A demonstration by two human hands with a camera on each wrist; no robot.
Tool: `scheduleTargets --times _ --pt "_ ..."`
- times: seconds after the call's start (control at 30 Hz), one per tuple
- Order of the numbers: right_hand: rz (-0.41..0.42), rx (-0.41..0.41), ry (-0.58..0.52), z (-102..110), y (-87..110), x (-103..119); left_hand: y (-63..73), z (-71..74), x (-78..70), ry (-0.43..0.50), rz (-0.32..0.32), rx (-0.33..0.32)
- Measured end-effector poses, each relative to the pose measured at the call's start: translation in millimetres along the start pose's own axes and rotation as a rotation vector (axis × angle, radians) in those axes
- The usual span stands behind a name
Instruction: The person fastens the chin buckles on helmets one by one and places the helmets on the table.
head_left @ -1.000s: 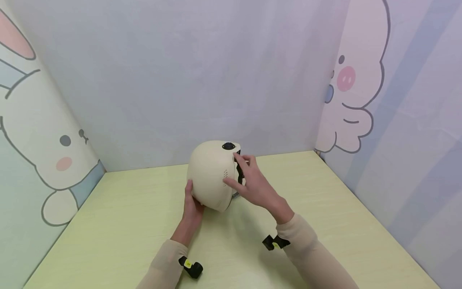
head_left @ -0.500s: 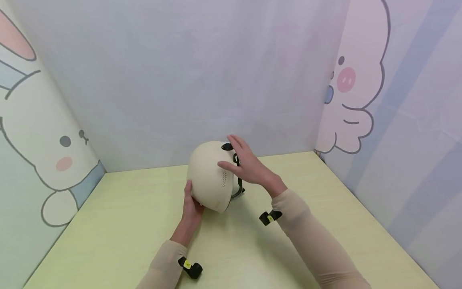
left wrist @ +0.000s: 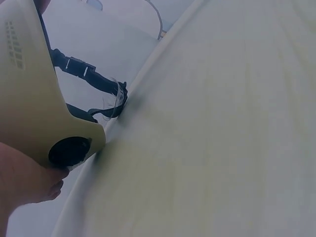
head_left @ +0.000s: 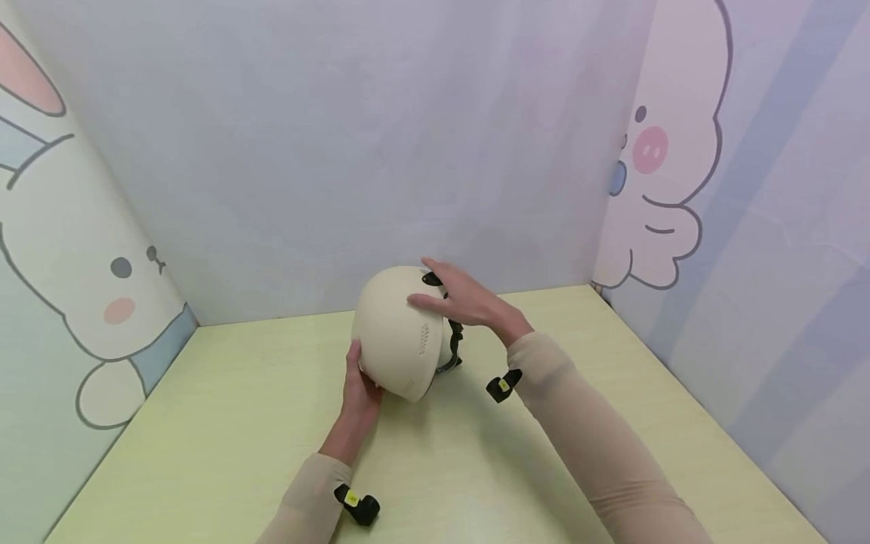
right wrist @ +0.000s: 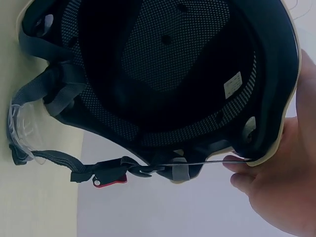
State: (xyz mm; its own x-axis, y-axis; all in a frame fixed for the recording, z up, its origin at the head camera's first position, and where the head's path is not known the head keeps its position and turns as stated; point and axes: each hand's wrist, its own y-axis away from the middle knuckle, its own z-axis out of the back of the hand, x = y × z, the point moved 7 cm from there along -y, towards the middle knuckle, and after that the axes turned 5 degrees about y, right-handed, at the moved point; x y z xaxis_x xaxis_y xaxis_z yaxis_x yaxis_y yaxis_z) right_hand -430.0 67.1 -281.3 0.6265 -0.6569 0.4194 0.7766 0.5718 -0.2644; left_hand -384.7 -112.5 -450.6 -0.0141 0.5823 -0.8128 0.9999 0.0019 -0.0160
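Note:
A cream helmet (head_left: pixel 390 325) stands tilted on its side in the head view, its opening turned to the right. My left hand (head_left: pixel 360 393) supports its lower left, thumb up along the shell. Over the upper right edge, beside a black round vent (head_left: pixel 433 279), my right hand (head_left: pixel 465 296) grips the rim, thumb on the shell. Fingertips of that hand curl past the rim in the right wrist view. There the dark padded lining (right wrist: pixel 168 49) shows, with a black chin strap (right wrist: pixel 59 159), a buckle with a red tab (right wrist: pixel 111 175) and a clear plastic piece (right wrist: pixel 27 128).
The helmet is on a pale yellow-green table (head_left: pixel 258 423). A grey-lilac backdrop (head_left: pixel 340 151) rises behind, and side panels carry a cartoon rabbit (head_left: pixel 81 287) and another cartoon figure (head_left: pixel 680 113). Small black cameras sit at both wrists.
My right hand has moved from the strap side up to the helmet's top right edge and settled there. The left hand has stayed in place; the helmet has barely shifted.

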Motion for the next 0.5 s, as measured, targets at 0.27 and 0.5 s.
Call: scheduleTargets --times 0.27,0.5 --pt "-0.035 -0.005 0.001 -4 10.7 -9 1.0 -4.6 -1.1 -0.003 -0.019 0.036" --pt "-0.032 -0.008 -0.028 -8 21.1 -18 -0.2 -2.7 -1.6 -0.019 -0.032 0.03"
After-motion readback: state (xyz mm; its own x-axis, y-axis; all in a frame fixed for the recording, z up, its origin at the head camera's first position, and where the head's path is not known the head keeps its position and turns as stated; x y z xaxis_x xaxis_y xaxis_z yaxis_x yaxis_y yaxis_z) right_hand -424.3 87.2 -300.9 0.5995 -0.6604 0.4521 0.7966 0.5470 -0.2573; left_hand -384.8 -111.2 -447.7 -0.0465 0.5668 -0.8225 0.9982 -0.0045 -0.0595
